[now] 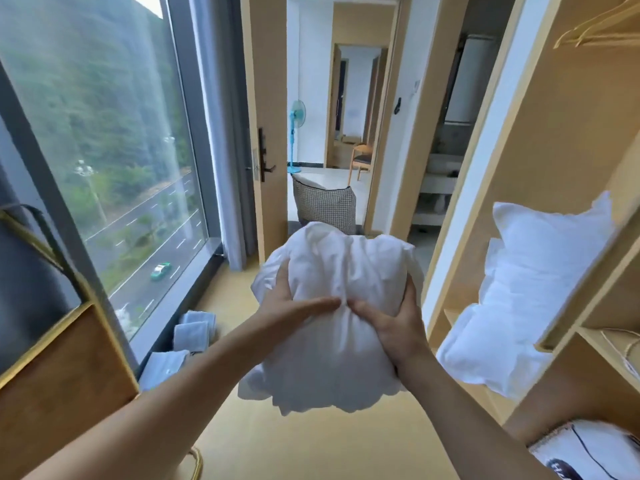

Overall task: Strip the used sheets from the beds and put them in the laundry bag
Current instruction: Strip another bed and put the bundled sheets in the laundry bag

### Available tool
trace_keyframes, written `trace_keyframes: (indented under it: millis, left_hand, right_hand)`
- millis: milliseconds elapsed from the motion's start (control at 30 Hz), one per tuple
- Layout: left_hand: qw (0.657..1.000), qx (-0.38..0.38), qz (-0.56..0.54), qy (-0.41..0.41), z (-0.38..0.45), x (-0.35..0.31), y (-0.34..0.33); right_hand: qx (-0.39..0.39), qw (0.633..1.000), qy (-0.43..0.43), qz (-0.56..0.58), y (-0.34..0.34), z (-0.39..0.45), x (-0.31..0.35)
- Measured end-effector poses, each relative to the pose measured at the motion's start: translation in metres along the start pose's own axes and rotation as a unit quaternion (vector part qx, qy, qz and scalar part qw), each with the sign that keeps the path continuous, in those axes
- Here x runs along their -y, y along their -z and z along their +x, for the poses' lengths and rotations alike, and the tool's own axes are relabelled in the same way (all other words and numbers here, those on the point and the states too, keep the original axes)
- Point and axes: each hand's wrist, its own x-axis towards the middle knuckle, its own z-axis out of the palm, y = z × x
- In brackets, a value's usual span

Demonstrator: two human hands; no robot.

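Mid-room, both hands grip bundled sheets [332,306].

Almost no readable writing in this room.

The only lettering shows on the white bag with a black cord [588,452] lying on the lowest shelf of the light wooden open wardrobe [540,140]: a dark oval patch at the bag's lower edge carries pale letters, cut off by the frame and too blurred to read. Left of the wardrobe, a small white plate on the wall [416,85] is too small to tell if it bears any text.
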Motion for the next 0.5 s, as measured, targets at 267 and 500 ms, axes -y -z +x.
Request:
trace_keyframes:
  millis: [267, 500]
  left_hand:
    - [0.998, 0.052, 0.024, 0.008, 0.221, 0.029, -0.004]
    - [0.998, 0.025, 0.017, 0.048, 0.417, 0.041, -0.016]
  right_hand:
    - [-0.052, 0.997, -0.044, -0.022, -0.046, 0.186, -0.043]
    - [-0.041, 0.998, -0.048, -0.007, -0.086, 0.385, -0.083]
